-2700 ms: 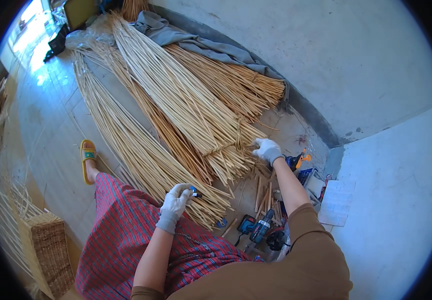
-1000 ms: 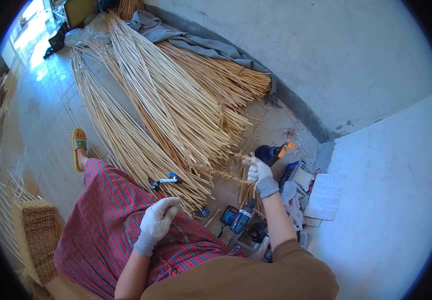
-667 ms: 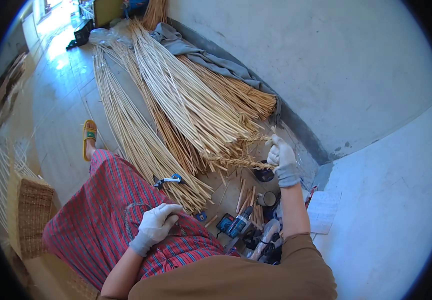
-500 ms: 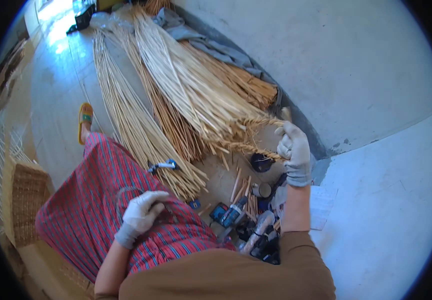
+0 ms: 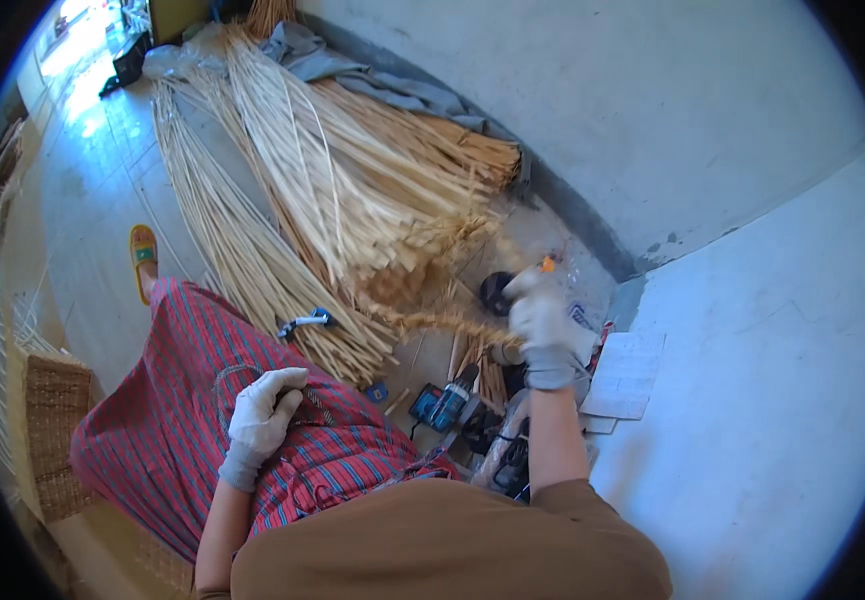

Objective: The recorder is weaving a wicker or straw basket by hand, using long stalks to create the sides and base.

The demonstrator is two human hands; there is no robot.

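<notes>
A low dark band (image 5: 592, 222) marks where the wall (image 5: 642, 120) meets the floor (image 5: 82, 235), slanting down the far right side to a corner and crowding that side. Toward the left, the floor stretches as a wide strip from the yellow slipper (image 5: 140, 262) to the bright far end, giving more room there. The pale sticks (image 5: 302, 175) lie lengthwise from far to near, their cut ends making a ragged edge in the middle; a thinner stick bundle (image 5: 237, 250) lies along their left. From those cut ends, the straw rope (image 5: 447, 322) reaches right to the gloved right hand (image 5: 540, 318), which grips it (the fingers are badly blurred). The gloved left hand (image 5: 264, 412) rests over the checked skirt (image 5: 177, 385), relaxed, fingers loosely bent, with nothing visible in its grasp.

As for containers, a woven basket (image 5: 59, 430) stands near left with its side showing; its inside is out of sight. A dark bottle (image 5: 495, 293) sits just beside the right hand, contents hidden. Nearer, a drill (image 5: 445, 405) lies among loose things, and a blue-and-white tool (image 5: 306, 323) rests on the thinner bundle
</notes>
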